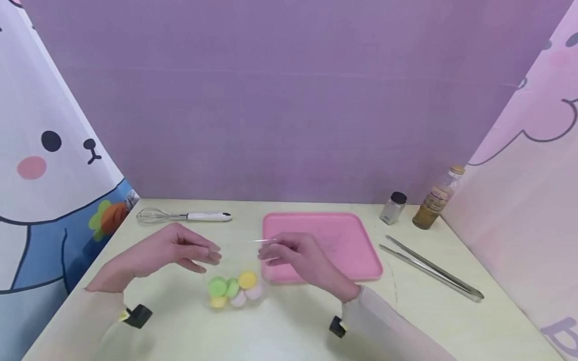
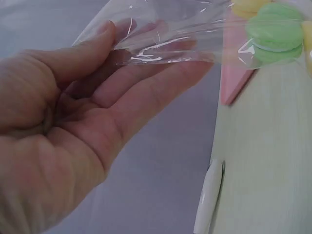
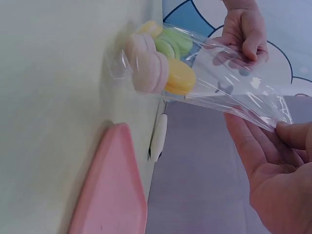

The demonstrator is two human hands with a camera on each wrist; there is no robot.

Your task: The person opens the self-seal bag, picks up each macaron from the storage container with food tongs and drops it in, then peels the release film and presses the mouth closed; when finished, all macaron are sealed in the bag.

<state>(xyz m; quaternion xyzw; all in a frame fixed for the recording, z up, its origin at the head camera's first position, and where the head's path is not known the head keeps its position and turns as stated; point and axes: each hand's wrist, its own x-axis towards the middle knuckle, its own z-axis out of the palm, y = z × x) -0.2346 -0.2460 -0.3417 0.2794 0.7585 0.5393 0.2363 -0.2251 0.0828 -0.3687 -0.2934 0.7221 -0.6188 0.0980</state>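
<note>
A clear plastic bag (image 3: pixel 229 80) hangs between my two hands, with several green, yellow and pale pink macarons (image 3: pixel 151 70) gathered at its lower end. My left hand (image 1: pixel 187 249) pinches one side of the bag's upper part, the thumb in front and the fingers behind the film (image 2: pixel 161 34). At the opposite upper corner, my right hand (image 1: pixel 293 253) pinches the film between thumb and fingers. Seen from the head, the macarons (image 1: pixel 232 288) lie low between the hands, close over the table, and the film itself barely shows there.
Behind my right hand lies a pink tray (image 1: pixel 347 250). A whisk (image 1: pixel 185 216) lies at the back left. To the right are metal tongs (image 1: pixel 433 271), a small black-capped jar (image 1: pixel 393 208) and a corked bottle (image 1: pixel 437 199). A purple backdrop (image 1: pixel 289 100) stands behind the table (image 1: pixel 189 331).
</note>
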